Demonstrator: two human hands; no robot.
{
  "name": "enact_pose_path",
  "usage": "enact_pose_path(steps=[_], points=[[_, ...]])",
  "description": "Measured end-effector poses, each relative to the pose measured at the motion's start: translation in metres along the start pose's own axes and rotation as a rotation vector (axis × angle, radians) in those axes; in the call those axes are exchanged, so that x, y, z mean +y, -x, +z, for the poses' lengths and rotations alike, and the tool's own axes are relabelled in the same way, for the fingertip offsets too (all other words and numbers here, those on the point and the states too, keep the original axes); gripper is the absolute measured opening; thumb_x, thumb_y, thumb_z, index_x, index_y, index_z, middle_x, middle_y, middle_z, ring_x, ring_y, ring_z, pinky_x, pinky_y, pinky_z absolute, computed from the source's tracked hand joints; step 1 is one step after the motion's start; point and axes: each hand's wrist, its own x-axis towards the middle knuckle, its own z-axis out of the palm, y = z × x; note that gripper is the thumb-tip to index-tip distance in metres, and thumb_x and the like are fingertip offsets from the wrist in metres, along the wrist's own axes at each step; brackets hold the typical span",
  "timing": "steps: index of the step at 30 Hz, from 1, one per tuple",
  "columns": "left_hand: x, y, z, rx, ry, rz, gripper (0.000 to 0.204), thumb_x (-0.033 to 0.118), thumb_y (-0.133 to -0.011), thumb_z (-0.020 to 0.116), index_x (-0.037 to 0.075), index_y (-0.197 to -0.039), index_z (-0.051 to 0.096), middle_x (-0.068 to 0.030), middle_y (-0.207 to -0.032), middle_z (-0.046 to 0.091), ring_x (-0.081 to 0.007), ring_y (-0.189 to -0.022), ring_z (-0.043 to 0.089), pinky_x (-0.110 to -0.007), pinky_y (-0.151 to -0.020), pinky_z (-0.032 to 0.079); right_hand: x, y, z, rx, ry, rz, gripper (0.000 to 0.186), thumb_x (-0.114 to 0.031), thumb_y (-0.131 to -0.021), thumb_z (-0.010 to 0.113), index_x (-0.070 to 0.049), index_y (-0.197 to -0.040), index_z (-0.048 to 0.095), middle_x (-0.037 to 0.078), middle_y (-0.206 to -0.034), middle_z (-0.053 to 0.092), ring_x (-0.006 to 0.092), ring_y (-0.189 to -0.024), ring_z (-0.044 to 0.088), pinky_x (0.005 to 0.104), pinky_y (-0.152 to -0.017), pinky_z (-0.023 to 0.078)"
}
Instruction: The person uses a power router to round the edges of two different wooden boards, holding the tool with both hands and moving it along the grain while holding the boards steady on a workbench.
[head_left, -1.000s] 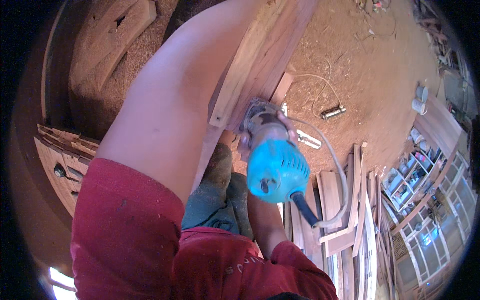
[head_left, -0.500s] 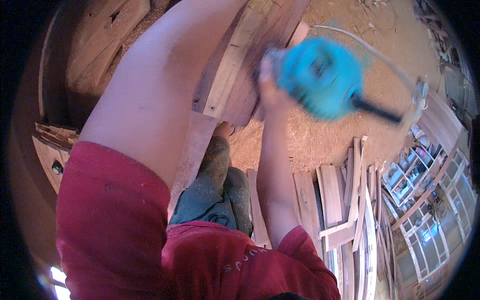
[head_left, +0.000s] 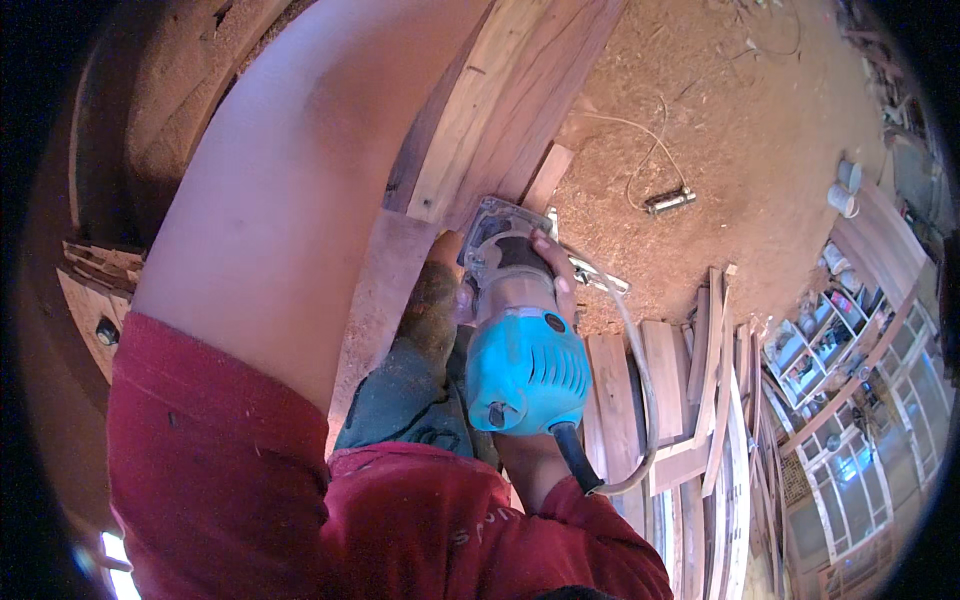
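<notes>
My right hand [head_left: 557, 262] is wrapped around the clear and grey lower housing of a blue trim router [head_left: 530, 370]. The tool is tilted, its motor end toward my body and its square base [head_left: 497, 222] at the near end of a wide wooden board [head_left: 500, 110]. Whether the base touches the wood is hard to tell. From the motor end, a grey cord [head_left: 645, 400] loops up on the right. My left arm [head_left: 270, 190] stretches along the board's left side, and its hand lies beyond the top edge, out of sight.
Sawdust covers the floor [head_left: 720, 110], where a power strip [head_left: 670, 200] lies with its cable. Planks and strips [head_left: 660, 380] are stacked at the lower right. Farther right are white buckets [head_left: 843, 202], a shelf of small items [head_left: 820, 345] and lattice frames [head_left: 850, 480].
My right hand has swung the router from the upper right down toward my body, turning its motor end to me. The power strip on the floor now shows. My left arm has barely shifted.
</notes>
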Motion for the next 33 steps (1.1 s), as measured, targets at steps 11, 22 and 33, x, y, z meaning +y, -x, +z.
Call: enact_pose_path(steps=[11,22,33], points=[[0.004,-0.003,0.003,-0.027,-0.012,-0.03,0.065,0.051,-0.099,0.049,0.018,-0.155,0.046,-0.0137,-0.164,0.038,-0.0432,-0.147,0.036,-0.065,-0.113,0.033,0.013,-0.076,0.036,0.25,-0.131,-0.067,0.072,-0.027,-0.082,0.085,-0.004,-0.138,0.046,0.013,-0.12,0.063,0.0282,-0.107,0.063,0.0428,-0.101,0.05],[0.002,-0.005,0.004,0.005,-0.06,0.015,0.065,0.049,-0.099,0.05,0.014,-0.153,0.049,-0.0173,-0.162,0.04,-0.0471,-0.144,0.039,-0.066,-0.11,0.035,0.039,-0.192,0.075,0.242,-0.153,-0.347,0.076,-0.024,-0.082,0.086,-0.001,-0.141,0.042,0.013,-0.121,0.062,0.027,-0.105,0.064,0.0404,-0.098,0.052],[0.001,-0.009,0.005,-0.065,-0.038,0.003,0.068,0.05,-0.099,0.045,0.012,-0.155,0.046,-0.0194,-0.163,0.036,-0.0488,-0.146,0.036,-0.067,-0.113,0.032,-0.004,-0.287,0.075,0.467,-0.373,-0.581,0.076,-0.024,-0.076,0.089,0.007,-0.132,0.048,0.019,-0.125,0.062,0.0277,-0.107,0.065,0.0402,-0.096,0.054]])
